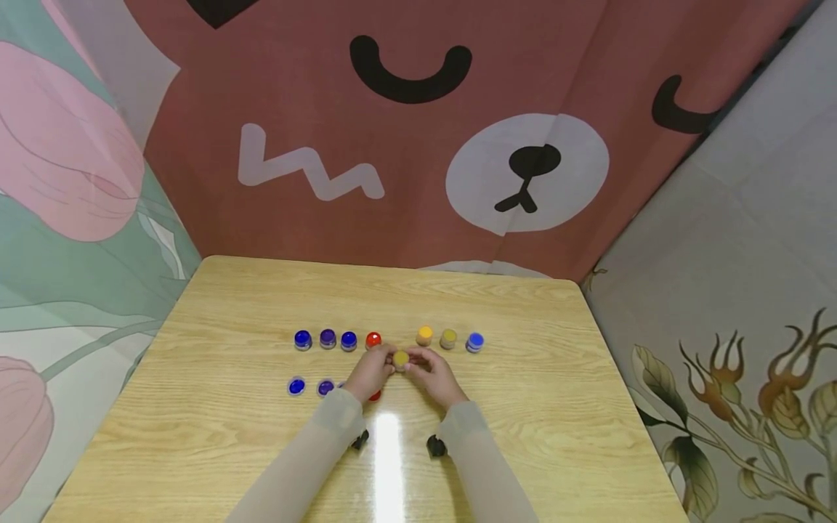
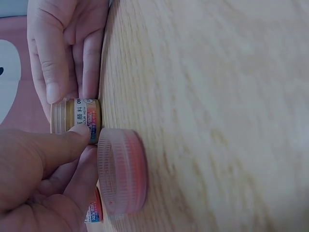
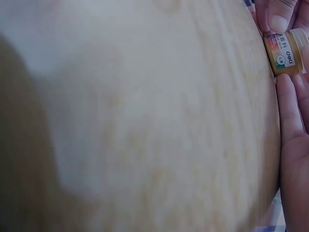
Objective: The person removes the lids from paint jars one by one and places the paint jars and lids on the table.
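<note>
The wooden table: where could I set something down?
Bare wood lies right of the rightmost jar, left of the leftmost lid, and behind the jar row toward the table's back edge. Crowded: around the left hand, right hand and their yellow jar.

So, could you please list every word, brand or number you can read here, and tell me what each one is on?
"deli": on the held ochre jar, right wrist view.
"颜料": on the same jar, left wrist view.
Its smaller print and circled mark: too small or partly covered to read.
Red jar: printing too small to read.
Other jars: no legible text in the head view.
</note>
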`<state>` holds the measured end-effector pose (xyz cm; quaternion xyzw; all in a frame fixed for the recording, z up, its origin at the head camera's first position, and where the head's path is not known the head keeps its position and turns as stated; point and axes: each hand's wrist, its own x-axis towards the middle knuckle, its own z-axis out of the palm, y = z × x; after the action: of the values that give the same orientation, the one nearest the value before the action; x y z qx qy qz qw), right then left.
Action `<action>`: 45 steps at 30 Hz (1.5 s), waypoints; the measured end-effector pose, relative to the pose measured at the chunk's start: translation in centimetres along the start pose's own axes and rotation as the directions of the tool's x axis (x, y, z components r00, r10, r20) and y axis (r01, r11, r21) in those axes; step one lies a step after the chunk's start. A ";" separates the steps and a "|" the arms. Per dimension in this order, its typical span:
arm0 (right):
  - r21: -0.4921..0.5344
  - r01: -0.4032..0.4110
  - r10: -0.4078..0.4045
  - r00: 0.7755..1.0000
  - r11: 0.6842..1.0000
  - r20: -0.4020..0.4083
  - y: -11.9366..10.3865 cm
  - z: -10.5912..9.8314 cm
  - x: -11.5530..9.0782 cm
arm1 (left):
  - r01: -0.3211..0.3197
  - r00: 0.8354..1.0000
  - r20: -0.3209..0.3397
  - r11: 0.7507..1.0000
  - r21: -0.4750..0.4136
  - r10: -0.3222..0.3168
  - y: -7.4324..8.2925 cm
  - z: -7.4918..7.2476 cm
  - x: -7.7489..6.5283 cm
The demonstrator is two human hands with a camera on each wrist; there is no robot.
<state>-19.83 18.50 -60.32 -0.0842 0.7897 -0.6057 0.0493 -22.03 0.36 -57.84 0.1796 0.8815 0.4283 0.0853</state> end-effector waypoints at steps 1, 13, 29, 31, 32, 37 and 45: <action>0.000 -0.002 0.002 1.000 1.000 -0.003 0.0 0.0 0.0 | -0.004 1.000 -0.003 1.000 0.003 0.004 0.0 0.0 0.0; 0.040 -0.018 0.018 1.000 0.999 0.000 -2.2 0.0 -0.7 | -0.011 1.000 -0.004 1.000 0.009 0.011 0.0 0.0 -0.1; 0.005 -0.005 0.005 1.000 1.000 -0.022 -0.3 0.3 -0.2 | -0.009 1.000 0.001 1.000 -0.015 0.009 -0.1 0.0 0.1; 0.005 -0.005 0.005 1.000 1.000 -0.013 -0.6 0.3 -0.3 | -0.019 1.000 0.004 1.000 -0.014 0.019 -0.2 0.0 0.1; 0.017 0.002 -0.002 1.000 1.000 -0.011 -0.9 0.3 -0.4 | -0.020 1.000 0.007 1.000 -0.016 0.020 -0.2 0.0 0.1; 0.078 0.014 -0.013 1.000 0.997 -0.013 -2.3 0.3 -0.7 | -0.005 1.000 0.011 1.000 -0.020 0.005 -0.4 0.0 0.1; 0.013 -0.029 0.029 0.999 0.999 -0.019 -0.8 0.6 -0.4 | 0.001 1.000 0.004 1.000 -0.008 -0.001 -0.2 0.0 0.0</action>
<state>-19.26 17.80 -59.72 -0.0665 0.7874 -0.6107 0.0512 -22.08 0.26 -57.99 0.1797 0.8797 0.4314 0.0881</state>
